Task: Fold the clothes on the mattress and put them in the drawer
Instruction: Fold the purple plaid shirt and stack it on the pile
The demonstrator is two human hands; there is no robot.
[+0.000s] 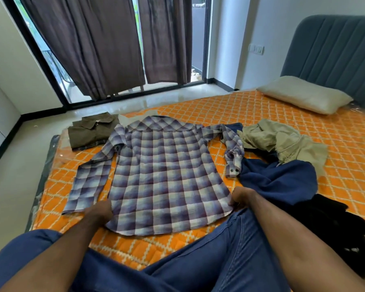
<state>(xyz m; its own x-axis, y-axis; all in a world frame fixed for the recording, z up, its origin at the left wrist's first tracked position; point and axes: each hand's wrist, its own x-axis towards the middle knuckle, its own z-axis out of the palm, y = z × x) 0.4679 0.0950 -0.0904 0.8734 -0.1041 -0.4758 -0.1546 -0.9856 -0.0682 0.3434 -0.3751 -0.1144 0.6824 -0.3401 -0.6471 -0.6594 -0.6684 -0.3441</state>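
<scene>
Orange quilted mattress (pixel 261 106) with a white diamond pattern filled most of the room, with brown curtains (pixel 105 43) hanging at the window behind it. On it lay a purple and white checked long-sleeved shirt (pixel 164 165), spread flat with its back up and its collar far from the person. The left hand (pixel 99 210) gripped the shirt's bottom hem at the left corner, fingers curled around the cloth. The right hand (pixel 241 198) pinched the hem at the right corner. A folded brown shirt (pixel 89 131) sat near the far left edge. To the right lay a crumpled tan garment (pixel 282 142), a loose blue cloth (pixel 278 182) and a black garment (pixel 329 220). A cream pillow (pixel 303 93) rested by the grey padded headboard (pixel 335 49).
</scene>
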